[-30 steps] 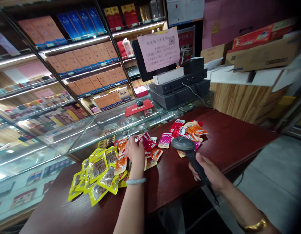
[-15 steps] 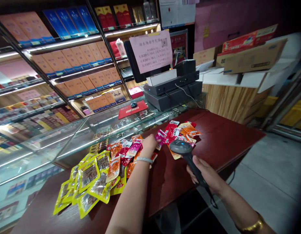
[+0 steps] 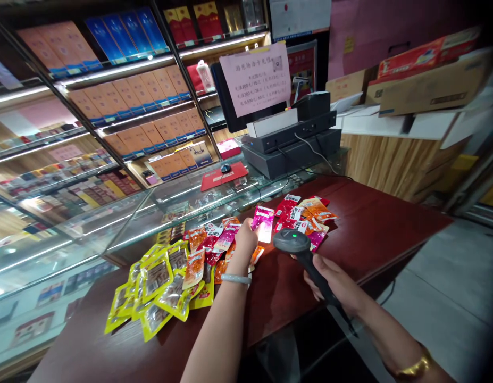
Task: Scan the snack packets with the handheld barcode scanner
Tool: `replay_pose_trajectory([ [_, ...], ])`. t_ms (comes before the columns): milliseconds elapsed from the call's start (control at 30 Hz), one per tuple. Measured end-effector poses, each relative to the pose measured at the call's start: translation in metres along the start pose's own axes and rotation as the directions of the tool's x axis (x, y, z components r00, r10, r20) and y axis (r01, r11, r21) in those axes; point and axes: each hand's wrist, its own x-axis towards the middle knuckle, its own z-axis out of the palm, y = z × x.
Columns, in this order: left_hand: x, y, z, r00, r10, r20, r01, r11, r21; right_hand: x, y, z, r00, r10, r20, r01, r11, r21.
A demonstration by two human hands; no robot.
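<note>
The left hand pinches a shiny magenta-and-white foil packet, apparently lifted, just beside the black pistol-shaped plastic scanner, whose handle the right hand grips. Beyond the scanner lie red and orange foil packets; left of it, transparent yellow-edged plastic pouches, on a glossy dark-red counter.

One left hand and one right hand; two bracelets. One scanner, one held pink packet. Yellow-edged packets — at least six, overlapping too much for an exact count; orange packets likewise. One mouse, one red mat, one monitor, one pink notice — and four tall blue boxes.
</note>
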Motion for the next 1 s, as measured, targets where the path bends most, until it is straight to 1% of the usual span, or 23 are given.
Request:
replay_pose_trajectory([
  [67, -0.005, -0.009, -0.015, 0.999, -0.03, 0.018, 0.029, 0.999, 0.039, -0.002, 0.002, -0.004, 1.0, 0.0, -0.008, 0.0, 1.0, 0.019],
  [100, -0.008, -0.014, -0.024, 0.998, -0.059, 0.014, 0.058, 0.994, 0.091, -0.003, 0.002, -0.007, 1.0, 0.001, -0.018, 0.0, 1.0, 0.026],
  [133, -0.01, -0.019, -0.033, 0.996, -0.089, -0.013, 0.09, 0.983, 0.16, -0.004, 0.002, -0.011, 0.999, -0.004, -0.034, 0.005, 1.0, 0.03],
  [200, -0.014, -0.024, -0.047, 0.983, -0.11, -0.149, 0.152, 0.94, 0.307, -0.006, 0.001, -0.019, 0.998, -0.027, -0.064, 0.029, 0.999, 0.025],
  [233, -0.015, -0.024, -0.05, 0.971, -0.092, -0.22, 0.167, 0.921, 0.353, -0.007, 0.0, -0.023, 0.995, -0.048, -0.082, 0.049, 0.999, 0.02],
  [267, -0.015, -0.022, -0.05, 0.963, -0.057, -0.264, 0.157, 0.913, 0.376, -0.008, -0.002, -0.027, 0.993, -0.068, -0.101, 0.07, 0.997, 0.014],
  [300, -0.015, -0.017, -0.047, 0.963, -0.013, -0.269, 0.118, 0.917, 0.381, -0.009, -0.004, -0.03, 0.989, -0.087, -0.118, 0.089, 0.996, 0.01],
  [333, -0.014, -0.01, -0.04, 0.972, 0.035, -0.233, 0.056, 0.927, 0.371, -0.009, -0.006, -0.033, 0.985, -0.102, -0.138, 0.105, 0.994, 0.009],
  [400, -0.01, 0.006, -0.02, 0.985, 0.139, -0.101, -0.099, 0.938, 0.331, -0.012, -0.01, -0.039, 0.977, -0.119, -0.176, 0.123, 0.992, 0.012],
  [433, -0.008, 0.015, -0.008, 0.981, 0.189, -0.035, -0.169, 0.935, 0.31, -0.013, -0.012, -0.041, 0.974, -0.124, -0.19, 0.129, 0.991, 0.016],
  [500, -0.003, 0.031, 0.016, 0.969, 0.238, 0.072, -0.248, 0.925, 0.288, -0.017, -0.014, -0.045, 0.97, -0.13, -0.208, 0.138, 0.99, 0.025],
  [600, 0.006, 0.049, 0.041, 0.967, 0.196, 0.164, -0.24, 0.915, 0.325, -0.022, -0.013, -0.049, 0.967, -0.133, -0.216, 0.141, 0.99, 0.022],
  [667, 0.013, 0.056, 0.049, 0.972, 0.152, 0.177, -0.207, 0.912, 0.354, -0.024, -0.011, -0.051, 0.967, -0.134, -0.217, 0.139, 0.99, 0.01],
  [733, 0.022, 0.058, 0.054, 0.977, 0.109, 0.184, -0.168, 0.925, 0.34, -0.025, -0.009, -0.051, 0.968, -0.13, -0.216, 0.133, 0.991, -0.001],
  [800, 0.029, 0.056, 0.057, 0.978, 0.058, 0.201, -0.111, 0.959, 0.26, -0.025, -0.008, -0.049, 0.968, -0.123, -0.218, 0.124, 0.992, -0.008],
  [833, 0.032, 0.053, 0.058, 0.978, 0.043, 0.204, -0.081, 0.979, 0.185, -0.025, -0.008, -0.049, 0.969, -0.121, -0.217, 0.122, 0.993, -0.01],
  [900, 0.035, 0.045, 0.061, 0.984, 0.035, 0.175, -0.03, 0.999, -0.03, -0.024, -0.008, -0.047, 0.971, -0.118, -0.208, 0.118, 0.993, -0.012],
  [933, 0.035, 0.041, 0.062, 0.988, 0.032, 0.148, -0.007, 0.986, -0.164, -0.024, -0.008, -0.046, 0.973, -0.117, -0.201, 0.116, 0.993, -0.014],
  [967, 0.033, 0.037, 0.063, 0.992, 0.02, 0.129, 0.022, 0.949, -0.316, -0.023, -0.008, -0.044, 0.975, -0.115, -0.192, 0.114, 0.993, -0.017],
  [1000, 0.031, 0.033, 0.063, 0.993, 0.001, 0.12, 0.054, 0.886, -0.461, -0.022, -0.007, -0.043, 0.977, -0.111, -0.18, 0.109, 0.994, -0.02],
])
